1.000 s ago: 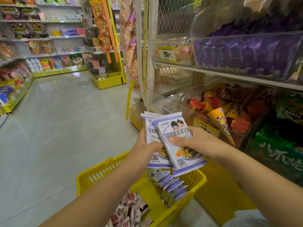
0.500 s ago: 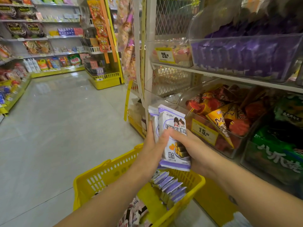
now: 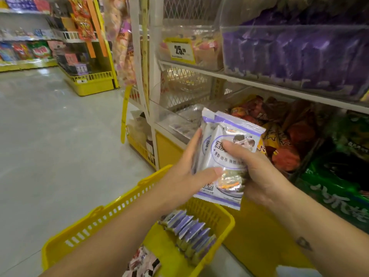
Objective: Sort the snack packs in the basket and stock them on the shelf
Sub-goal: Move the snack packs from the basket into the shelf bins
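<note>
— Where were the purple-and-white snack packs (image 3: 225,156)?
— Above the yellow basket (image 3: 111,214), before the shelf (image 3: 259,84); left hand (image 3: 185,174) and right hand (image 3: 257,168) both clasped the stack.

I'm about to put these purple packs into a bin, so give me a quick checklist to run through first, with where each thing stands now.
1. Packs secured: ok. The left hand and right hand together clamp the held packs.
2. Stack squared: not ok. The front pack sits offset from the ones behind it.
3. Target bin has room: ok, probably. The clear bin just beyond the hands holds only a few packs.
4. Target product matches: cannot tell. The packs in that bin are blurred.
5. More of the same kind left: ok. A row of purple packs stands in the yellow basket.
</note>
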